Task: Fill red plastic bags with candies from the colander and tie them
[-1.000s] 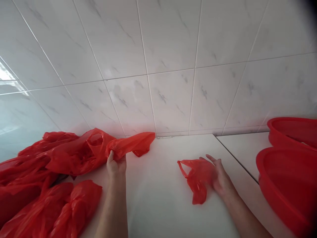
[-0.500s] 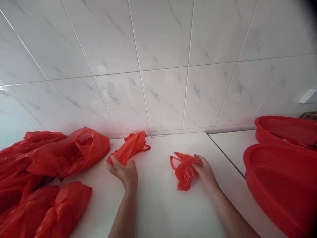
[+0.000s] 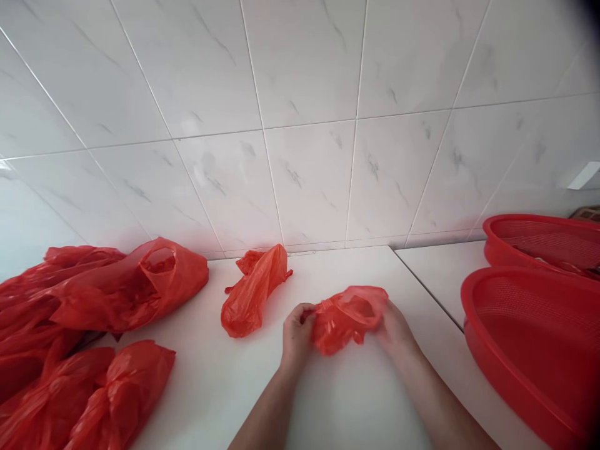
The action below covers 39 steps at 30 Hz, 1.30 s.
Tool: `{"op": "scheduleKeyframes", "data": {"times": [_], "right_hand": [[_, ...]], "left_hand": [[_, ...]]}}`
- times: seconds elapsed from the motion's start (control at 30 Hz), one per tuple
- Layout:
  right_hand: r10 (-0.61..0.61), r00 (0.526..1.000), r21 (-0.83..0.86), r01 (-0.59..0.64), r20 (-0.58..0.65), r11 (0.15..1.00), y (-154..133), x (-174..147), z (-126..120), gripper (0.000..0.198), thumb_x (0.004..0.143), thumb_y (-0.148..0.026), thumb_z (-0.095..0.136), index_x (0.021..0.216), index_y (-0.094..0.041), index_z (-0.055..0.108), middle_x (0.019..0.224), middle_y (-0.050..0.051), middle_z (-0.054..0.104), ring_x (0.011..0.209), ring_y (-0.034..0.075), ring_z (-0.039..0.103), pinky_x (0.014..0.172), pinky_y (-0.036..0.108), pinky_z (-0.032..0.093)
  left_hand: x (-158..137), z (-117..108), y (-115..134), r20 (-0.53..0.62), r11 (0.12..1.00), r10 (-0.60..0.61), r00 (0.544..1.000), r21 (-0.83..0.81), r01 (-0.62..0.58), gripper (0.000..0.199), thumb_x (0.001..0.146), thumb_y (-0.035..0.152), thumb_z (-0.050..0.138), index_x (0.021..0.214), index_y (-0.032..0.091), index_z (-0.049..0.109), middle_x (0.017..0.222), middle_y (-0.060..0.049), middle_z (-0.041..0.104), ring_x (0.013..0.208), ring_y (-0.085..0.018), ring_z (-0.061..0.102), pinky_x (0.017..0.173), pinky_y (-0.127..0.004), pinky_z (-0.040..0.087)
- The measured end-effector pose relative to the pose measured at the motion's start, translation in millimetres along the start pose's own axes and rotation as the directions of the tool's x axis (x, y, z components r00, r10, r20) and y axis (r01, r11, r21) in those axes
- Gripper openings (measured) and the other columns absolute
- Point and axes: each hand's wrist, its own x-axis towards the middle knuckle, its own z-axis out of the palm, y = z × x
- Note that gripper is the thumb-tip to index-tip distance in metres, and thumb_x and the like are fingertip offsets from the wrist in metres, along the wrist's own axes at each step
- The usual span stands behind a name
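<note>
A crumpled red plastic bag [image 3: 344, 319] is stretched between my two hands above the white tabletop [image 3: 347, 400]. My left hand [image 3: 299, 331] pinches its left edge between thumb and fingers. On the other side my right hand [image 3: 392, 325] grips the bag, its fingers partly hidden behind the thin plastic. Left of my hands, a second red plastic bag [image 3: 255, 292] lies loose near the wall, touched by neither hand.
Large red plastic bags [image 3: 131, 287] are heaped at the left, with knotted full ones [image 3: 122, 394] in front. Two red plastic baskets stand at the right, a near one [image 3: 487, 340] and a far one [image 3: 492, 247]. A tiled wall [image 3: 309, 181] bounds the back.
My left hand has left the bag by the wall and moved right onto the bag my right hand holds. That bag is now spread wider. The other bag lies released.
</note>
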Motion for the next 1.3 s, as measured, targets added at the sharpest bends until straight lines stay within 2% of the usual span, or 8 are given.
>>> {"op": "scheduleKeyframes", "data": {"times": [0.37,0.5,0.6,0.73,0.9,1.1,1.2,1.3], "right_hand": [[-0.222,0.905,-0.336,0.095,-0.363,0.937,-7,-3,-10,0.031,0.072,-0.041,0.069,0.093,-0.024,0.054,0.089,0.0,0.059,0.081,0.016,0.055,0.063,0.024,0.044],[-0.175,0.977,-0.484,0.097,-0.12,0.87,-9,-23,16,0.032,0.083,-0.051,0.054,0.072,-0.021,0.053,0.055,-0.003,0.048,0.051,0.013,0.045,0.048,0.025,0.033],[0.057,0.993,-0.511,0.006,0.106,0.86,-2,-31,36,0.043,0.083,-0.06,0.048,0.08,-0.019,0.059,0.06,0.001,0.058,0.055,0.017,0.055,0.048,0.026,0.036],[0.077,0.988,-0.454,-0.006,0.138,0.891,12,-26,35,0.025,0.074,-0.039,0.06,0.088,-0.018,0.062,0.079,0.002,0.066,0.076,0.02,0.062,0.063,0.027,0.045],[0.111,0.99,-0.456,-0.059,0.088,0.888,25,-14,17,0.012,0.067,-0.024,0.053,0.078,-0.02,0.053,0.067,-0.001,0.057,0.056,0.016,0.053,0.049,0.025,0.039],[0.022,0.998,-0.542,0.011,0.054,0.84,27,-15,27,0.006,0.067,-0.023,0.047,0.07,-0.022,0.041,0.063,-0.004,0.046,0.054,0.013,0.044,0.048,0.024,0.036],[-0.187,0.982,-0.715,0.153,0.032,0.682,20,-24,39,0.009,0.07,-0.025,0.05,0.069,-0.022,0.041,0.063,-0.004,0.046,0.057,0.014,0.045,0.052,0.024,0.037],[-0.283,0.942,-0.785,0.31,0.178,0.536,13,-38,50,0.011,0.075,-0.025,0.048,0.085,-0.023,0.053,0.078,-0.001,0.057,0.065,0.015,0.053,0.058,0.025,0.041]], "left_hand": [[3,-14,11,-0.225,0.998,0.066,0.972,-0.005,-0.069,0.013,0.075,0.022,0.057,0.087,0.022,0.053,0.084,-0.001,0.058,0.069,-0.013,0.054,0.063,-0.025,0.046],[-9,-5,17,-0.26,0.991,0.136,0.956,0.039,-0.13,0.016,0.076,0.02,0.058,0.091,0.022,0.051,0.093,-0.003,0.058,0.083,-0.016,0.057,0.072,-0.027,0.047],[-26,7,19,0.002,0.958,0.269,0.963,0.102,-0.267,0.025,0.079,0.022,0.058,0.103,0.022,0.049,0.096,-0.005,0.062,0.085,-0.017,0.06,0.074,-0.029,0.049],[-38,9,20,0.307,0.848,0.401,0.863,0.232,-0.477,0.051,0.085,0.027,0.055,0.131,0.022,0.032,0.098,-0.005,0.064,0.089,-0.018,0.062,0.079,-0.035,0.051],[6,-48,28,0.233,0.489,0.371,0.899,0.775,-0.402,0.029,0.082,0.021,0.055,0.111,0.024,0.058,0.115,-0.008,0.061,0.107,-0.025,0.056,0.09,-0.041,0.046],[52,-106,44,0.147,0.42,0.374,0.916,0.853,-0.309,0.028,0.08,0.016,0.055,0.107,0.019,0.061,0.124,-0.014,0.056,0.117,-0.031,0.05,0.097,-0.049,0.04],[36,-71,53,0.191,0.499,0.422,0.886,0.767,-0.403,0.03,0.085,0.027,0.054,0.115,0.023,0.057,0.13,-0.01,0.052,0.122,-0.026,0.046,0.101,-0.045,0.038],[8,-19,61,0.206,0.792,0.383,0.901,0.429,-0.435,0.068,0.068,0.033,0.074,0.13,0.026,0.046,0.134,-0.01,0.048,0.121,-0.027,0.047,0.094,-0.038,0.044]]}}
